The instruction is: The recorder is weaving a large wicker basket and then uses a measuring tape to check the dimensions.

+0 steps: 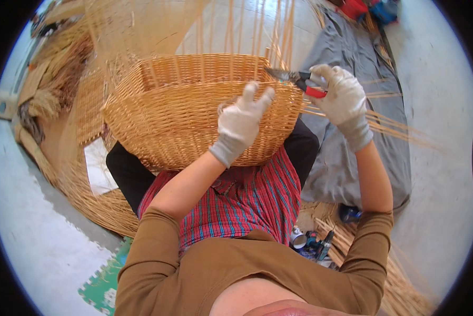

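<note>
A large wicker basket (163,118) of golden woven strands rests across my knees, with long upright stakes (231,31) rising from its far side. In a white glove, my right hand (343,97) is closed around pruning shears (314,90) with a red and black handle. Their dark blades point left over the basket's right rim, close to the stakes. My left hand (243,118), gloved too, is in front of the near wall with two fingers raised and apart near the rim. It holds nothing that I can see; its thumb side is partly hidden.
Bundles of straw and thin rods (102,203) lie on the left, by a white sheet (98,168). Grey cloth (334,152) covers the floor at right, with loose rods (394,126) sticking out over it. A cordless drill (321,245) lies beside my right hip.
</note>
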A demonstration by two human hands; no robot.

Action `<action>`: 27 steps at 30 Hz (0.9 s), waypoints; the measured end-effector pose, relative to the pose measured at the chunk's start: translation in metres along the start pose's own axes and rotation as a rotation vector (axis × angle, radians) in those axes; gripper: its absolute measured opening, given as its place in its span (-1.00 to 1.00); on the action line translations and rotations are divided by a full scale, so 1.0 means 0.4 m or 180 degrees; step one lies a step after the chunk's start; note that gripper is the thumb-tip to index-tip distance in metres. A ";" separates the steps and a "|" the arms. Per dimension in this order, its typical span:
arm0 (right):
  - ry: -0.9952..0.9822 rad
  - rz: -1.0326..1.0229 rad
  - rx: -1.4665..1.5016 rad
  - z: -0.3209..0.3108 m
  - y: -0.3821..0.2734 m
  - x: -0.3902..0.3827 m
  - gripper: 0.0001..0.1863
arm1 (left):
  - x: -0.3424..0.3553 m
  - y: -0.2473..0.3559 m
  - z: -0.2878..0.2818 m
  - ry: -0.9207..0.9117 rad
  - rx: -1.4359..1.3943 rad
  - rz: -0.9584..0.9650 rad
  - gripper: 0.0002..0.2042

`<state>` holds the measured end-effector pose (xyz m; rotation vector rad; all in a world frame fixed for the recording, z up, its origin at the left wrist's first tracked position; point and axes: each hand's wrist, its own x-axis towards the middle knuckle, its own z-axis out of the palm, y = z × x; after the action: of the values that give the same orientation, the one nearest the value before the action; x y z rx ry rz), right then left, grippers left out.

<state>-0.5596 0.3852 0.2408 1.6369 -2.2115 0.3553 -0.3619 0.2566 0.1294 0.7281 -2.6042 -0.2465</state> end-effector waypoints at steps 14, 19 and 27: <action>-0.0051 -0.2112 -0.1825 0.100 -0.276 0.293 -0.70 | -0.221 -0.313 -0.098 0.0924 -0.1108 -0.0750 -0.88; -0.1427 -0.1678 -0.1895 0.013 -0.335 0.329 -0.77 | -0.213 -0.455 -0.139 0.1930 -0.0904 -0.0815 -0.67; -0.0649 -0.2203 -0.1901 0.042 -0.503 0.414 -0.75 | -0.182 -0.485 -0.185 0.1259 -0.0058 -0.0974 -0.54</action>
<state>-0.4127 0.1760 0.2942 1.9663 -1.4905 -0.6152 -0.1848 0.1266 0.1162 1.0514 -2.1128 -0.1922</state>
